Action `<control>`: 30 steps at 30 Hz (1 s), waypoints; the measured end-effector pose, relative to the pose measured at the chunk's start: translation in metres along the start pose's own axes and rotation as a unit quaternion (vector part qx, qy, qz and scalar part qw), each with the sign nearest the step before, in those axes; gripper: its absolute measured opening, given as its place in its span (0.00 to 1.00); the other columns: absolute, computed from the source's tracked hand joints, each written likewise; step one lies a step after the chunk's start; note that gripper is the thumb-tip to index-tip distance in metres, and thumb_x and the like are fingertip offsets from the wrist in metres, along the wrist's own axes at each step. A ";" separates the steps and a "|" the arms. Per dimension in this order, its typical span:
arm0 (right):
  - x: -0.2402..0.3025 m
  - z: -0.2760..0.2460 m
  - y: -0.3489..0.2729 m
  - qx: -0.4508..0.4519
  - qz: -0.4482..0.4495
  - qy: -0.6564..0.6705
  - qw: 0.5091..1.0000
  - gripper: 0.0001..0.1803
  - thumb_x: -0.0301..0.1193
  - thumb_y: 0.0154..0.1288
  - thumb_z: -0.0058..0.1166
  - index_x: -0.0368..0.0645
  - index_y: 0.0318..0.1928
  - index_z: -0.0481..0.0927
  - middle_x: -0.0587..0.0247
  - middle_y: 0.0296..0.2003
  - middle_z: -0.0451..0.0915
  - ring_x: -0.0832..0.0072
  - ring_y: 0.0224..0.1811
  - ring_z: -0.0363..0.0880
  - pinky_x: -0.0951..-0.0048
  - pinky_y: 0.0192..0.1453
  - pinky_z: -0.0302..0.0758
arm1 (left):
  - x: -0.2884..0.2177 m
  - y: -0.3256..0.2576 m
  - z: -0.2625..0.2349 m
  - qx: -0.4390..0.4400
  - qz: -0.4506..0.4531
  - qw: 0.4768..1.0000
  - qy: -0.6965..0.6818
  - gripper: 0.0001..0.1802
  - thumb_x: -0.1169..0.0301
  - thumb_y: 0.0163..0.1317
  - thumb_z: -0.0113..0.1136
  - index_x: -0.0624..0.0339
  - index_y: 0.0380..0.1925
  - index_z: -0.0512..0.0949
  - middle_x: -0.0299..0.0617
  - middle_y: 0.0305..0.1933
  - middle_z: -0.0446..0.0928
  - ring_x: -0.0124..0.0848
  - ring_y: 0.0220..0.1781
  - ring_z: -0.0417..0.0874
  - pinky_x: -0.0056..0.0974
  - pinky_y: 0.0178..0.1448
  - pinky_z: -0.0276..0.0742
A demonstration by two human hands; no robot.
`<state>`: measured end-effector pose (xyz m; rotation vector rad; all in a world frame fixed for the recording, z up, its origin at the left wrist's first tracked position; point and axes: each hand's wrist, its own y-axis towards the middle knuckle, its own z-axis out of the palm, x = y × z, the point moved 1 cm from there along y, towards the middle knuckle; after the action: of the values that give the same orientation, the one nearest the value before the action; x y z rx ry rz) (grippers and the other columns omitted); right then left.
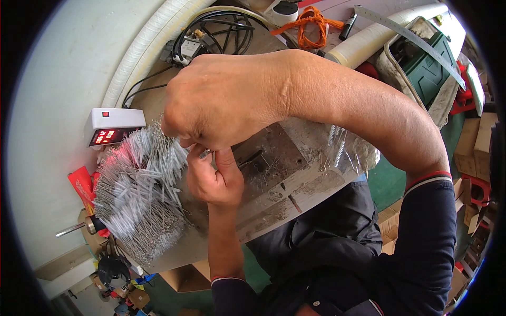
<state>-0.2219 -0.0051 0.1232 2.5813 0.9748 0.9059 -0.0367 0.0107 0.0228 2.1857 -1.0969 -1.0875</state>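
My left hand point(215, 178) is closed in a pinch above the bench, with its thumb and fingertips drawn together. Over it arches my right hand point(221, 100), its fingers curled down to meet the left fingertips. A small greyish glint shows where they meet, too small to name; the back of the right hand hides most of its own fingers. Just left of both hands lies a big heap of small wire brushes point(142, 192), with pale bristles and twisted wire stems ending in loops. Under the hands, a dark metal plate point(276, 152) is set on the worn bench point(269, 210).
A white box with a red digital display point(117, 126) stands against the wall. Black cables point(226, 31) coil behind my hands. Several loose brushes point(340, 145) lie on plastic at right. Beyond are orange cord point(311, 26), a steel ruler point(411, 39) and a green case point(432, 66).
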 end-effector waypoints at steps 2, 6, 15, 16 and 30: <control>0.000 0.001 0.001 0.000 0.004 0.011 1.000 0.09 0.31 0.53 0.66 0.37 0.30 0.84 0.51 0.25 0.83 0.49 0.35 0.86 0.54 0.39 0.81 | 0.000 -0.001 -0.001 -0.001 0.003 1.000 0.009 0.10 0.74 0.79 0.55 0.73 0.48 0.71 0.50 0.40 0.87 0.31 0.42 0.87 0.33 0.49 0.83; -0.004 0.001 -0.001 -0.012 0.003 0.017 1.000 0.10 0.32 0.57 0.65 0.36 0.30 0.82 0.49 0.25 0.82 0.48 0.35 0.85 0.53 0.39 0.81 | 0.002 -0.001 -0.001 -0.005 -0.035 0.999 -0.017 0.10 0.72 0.79 0.55 0.73 0.47 0.71 0.49 0.39 0.86 0.30 0.41 0.87 0.33 0.49 0.83; -0.009 -0.001 -0.008 -0.032 -0.017 0.020 0.999 0.12 0.31 0.61 0.64 0.35 0.30 0.78 0.46 0.25 0.79 0.46 0.35 0.83 0.50 0.37 0.77 | -0.002 0.008 -0.001 -0.008 -0.010 0.999 -0.051 0.09 0.73 0.78 0.56 0.72 0.47 0.73 0.47 0.38 0.87 0.30 0.40 0.87 0.34 0.48 0.83; -0.009 0.000 -0.008 -0.031 -0.019 0.021 0.999 0.12 0.31 0.61 0.64 0.35 0.30 0.78 0.46 0.25 0.79 0.46 0.35 0.83 0.50 0.37 0.77 | -0.003 0.009 -0.003 -0.011 -0.006 0.997 -0.078 0.09 0.73 0.78 0.57 0.71 0.47 0.74 0.46 0.38 0.87 0.30 0.40 0.87 0.34 0.48 0.83; 0.053 -0.030 0.042 0.260 0.099 -0.307 0.910 0.08 0.28 0.51 0.66 0.38 0.31 0.87 0.55 0.31 0.87 0.55 0.37 0.88 0.56 0.42 0.82 | -0.004 0.034 -0.027 0.073 -0.036 0.977 -0.199 0.14 0.62 0.75 0.60 0.62 0.38 0.83 0.45 0.35 0.85 0.45 0.37 0.86 0.44 0.43 0.80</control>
<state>-0.1884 -0.0015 0.1889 3.1225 0.8458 -0.2088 -0.0320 -0.0039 0.0637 2.1858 -1.3082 -1.5728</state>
